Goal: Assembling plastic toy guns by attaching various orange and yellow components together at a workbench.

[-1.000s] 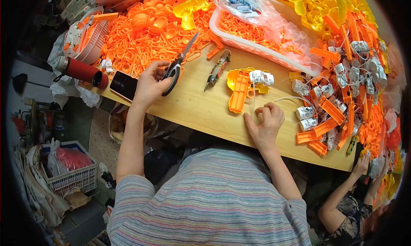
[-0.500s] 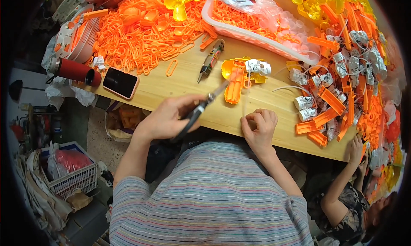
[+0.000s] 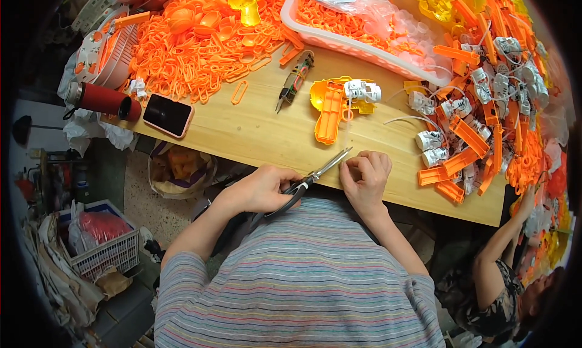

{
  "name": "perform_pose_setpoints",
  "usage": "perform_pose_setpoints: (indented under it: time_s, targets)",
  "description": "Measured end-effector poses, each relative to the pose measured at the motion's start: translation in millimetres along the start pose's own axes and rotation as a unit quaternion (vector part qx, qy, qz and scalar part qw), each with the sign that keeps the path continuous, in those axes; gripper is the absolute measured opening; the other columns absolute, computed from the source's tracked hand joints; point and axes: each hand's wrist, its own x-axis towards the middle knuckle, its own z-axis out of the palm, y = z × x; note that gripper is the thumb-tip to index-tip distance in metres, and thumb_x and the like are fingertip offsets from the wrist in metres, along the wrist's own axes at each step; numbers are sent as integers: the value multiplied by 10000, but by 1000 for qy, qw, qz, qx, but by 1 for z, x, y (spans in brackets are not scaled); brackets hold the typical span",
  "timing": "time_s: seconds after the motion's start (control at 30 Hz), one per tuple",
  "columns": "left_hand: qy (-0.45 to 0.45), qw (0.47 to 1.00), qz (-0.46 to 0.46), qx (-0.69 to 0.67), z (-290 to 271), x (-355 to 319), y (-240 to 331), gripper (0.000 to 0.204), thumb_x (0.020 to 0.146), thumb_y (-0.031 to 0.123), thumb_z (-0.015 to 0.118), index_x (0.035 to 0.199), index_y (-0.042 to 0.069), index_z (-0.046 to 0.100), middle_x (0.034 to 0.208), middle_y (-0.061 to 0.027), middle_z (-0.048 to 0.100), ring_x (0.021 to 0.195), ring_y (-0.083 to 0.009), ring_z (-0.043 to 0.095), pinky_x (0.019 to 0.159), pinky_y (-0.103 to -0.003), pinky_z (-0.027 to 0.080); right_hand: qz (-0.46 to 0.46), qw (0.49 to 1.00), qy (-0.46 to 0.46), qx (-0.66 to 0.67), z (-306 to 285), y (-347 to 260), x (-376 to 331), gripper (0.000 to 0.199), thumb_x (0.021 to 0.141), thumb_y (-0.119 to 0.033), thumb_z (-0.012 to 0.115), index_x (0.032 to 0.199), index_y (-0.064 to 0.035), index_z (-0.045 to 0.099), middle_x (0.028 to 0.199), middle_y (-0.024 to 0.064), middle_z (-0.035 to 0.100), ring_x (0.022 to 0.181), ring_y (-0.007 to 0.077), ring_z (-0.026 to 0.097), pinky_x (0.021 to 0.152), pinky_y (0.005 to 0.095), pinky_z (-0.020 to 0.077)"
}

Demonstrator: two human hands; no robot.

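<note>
My left hand grips scissors by their black handles, blades pointing up and to the right. Their tips lie close to the fingers of my right hand, which is closed in a pinch at the table's front edge. A thin, pale tube, faint to see, runs down to those fingers from a toy-gun assembly. That assembly lies just beyond: a yellow half shell, an orange trough-shaped handle part and a white cylindrical unit. To its left is a dark screwdriver-like tool.
Orange plastic parts heap at the far left, near a phone and a red flask. A white bin stands behind. White-and-orange assemblies pile at right. A co-worker's arm reaches in there.
My left hand has brought the scissors down and right, from over the table to beside my right hand. The right hand stays nearly in place. The co-worker's arm has shifted.
</note>
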Motion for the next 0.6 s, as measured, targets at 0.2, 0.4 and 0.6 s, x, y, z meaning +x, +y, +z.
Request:
perform_pose_setpoints:
  time_s: [0.2,0.4,0.6]
  targets:
    - [11,1000,7,-14,5,2,-1,480,755,82,799,1204,28,641,681,52,525,615,-29,451,551,-217,395,6,1000,3,4,2,0,0,165,681,-73,756,732,-82,600,798,65,551,806,266,513,810,389,365]
    - [-44,979,63,-187,-39,-13,-22,534,745,105,844,1219,16,614,742,33,601,692,-26,569,571,-180,427,-28,996,-21,78,-6,-1,5,175,657,4,671,676,-74,515,771,74,537,776,271,489,736,382,363]
    - [211,958,71,-183,-94,-37,-21,489,729,76,793,1180,12,615,747,42,582,565,-28,517,484,-174,379,-88,981,-61,164,-15,5,4,206,723,-99,695,649,-78,503,805,83,573,816,278,525,947,501,380]
